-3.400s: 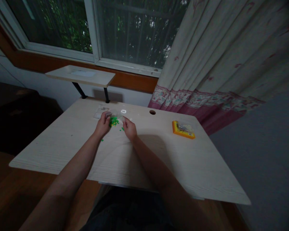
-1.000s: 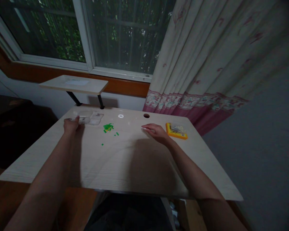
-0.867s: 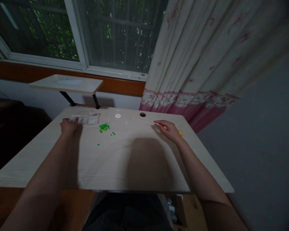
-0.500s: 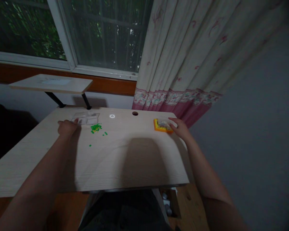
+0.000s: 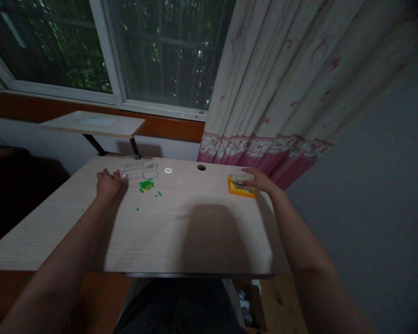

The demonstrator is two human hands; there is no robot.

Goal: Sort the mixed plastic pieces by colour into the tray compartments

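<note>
My left hand (image 5: 107,184) is closed on the left end of a clear plastic compartment box (image 5: 135,171), thumb side toward it, at the back left of the desk. Just in front of that box lies a pile of small green and yellow pieces (image 5: 146,185), with a few green ones scattered apart. At the back right, a yellow-orange box (image 5: 242,190) lies flat with a small clear item (image 5: 239,180) on its top. My right hand (image 5: 259,179) reaches over this box from the right, its thumb and fingers around the clear item, whose exact kind is unclear.
The pale wooden desk (image 5: 153,232) has a round cable hole (image 5: 201,167) near its back edge. A raised shelf (image 5: 101,124) on black legs stands at the back left. A floral curtain (image 5: 264,93) hangs behind the right side. Below the desk is an open drawer or box (image 5: 252,304).
My left hand has shifted the clear compartment box slightly to the right. My right hand has moved farther left over the yellow-orange box. The camera view has turned a little left.
</note>
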